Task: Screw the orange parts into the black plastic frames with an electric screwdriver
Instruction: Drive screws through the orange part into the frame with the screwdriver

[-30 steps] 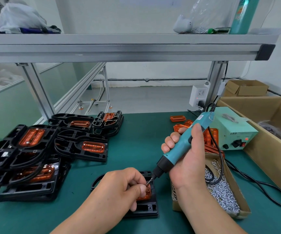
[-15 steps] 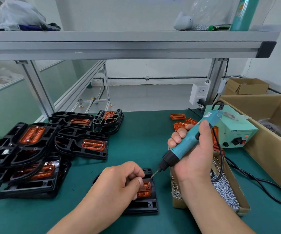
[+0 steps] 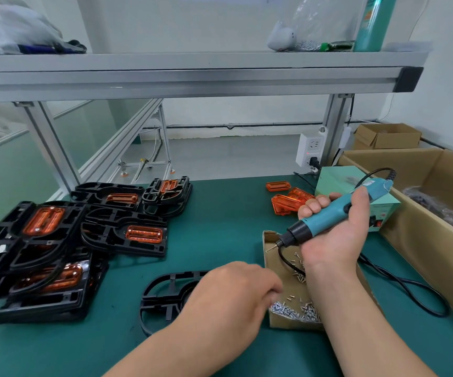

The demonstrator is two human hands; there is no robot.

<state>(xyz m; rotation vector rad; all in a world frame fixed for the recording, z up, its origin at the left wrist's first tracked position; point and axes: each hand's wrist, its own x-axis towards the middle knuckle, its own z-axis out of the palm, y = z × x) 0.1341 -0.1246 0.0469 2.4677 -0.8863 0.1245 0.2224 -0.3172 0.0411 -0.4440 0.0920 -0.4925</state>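
Hands (image 3: 228,297) (image 3: 336,238) two, screwdriver (image 3: 324,217) one, screw box (image 3: 285,323) one

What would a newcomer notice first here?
The teal electric screwdriver, gripped in the right hand, is tilted above a cardboard box of screws, right of centre. Next comes the left hand over a lone black frame at the near edge, fingers at the screws. On the left, a pile of black frames with orange parts fitted stands out against the green mat.

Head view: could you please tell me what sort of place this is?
Probably a small factory assembly station: an aluminium-framed bench, stacked black frames fitted with orange parts, a cardboard box of screws and a corded electric screwdriver.
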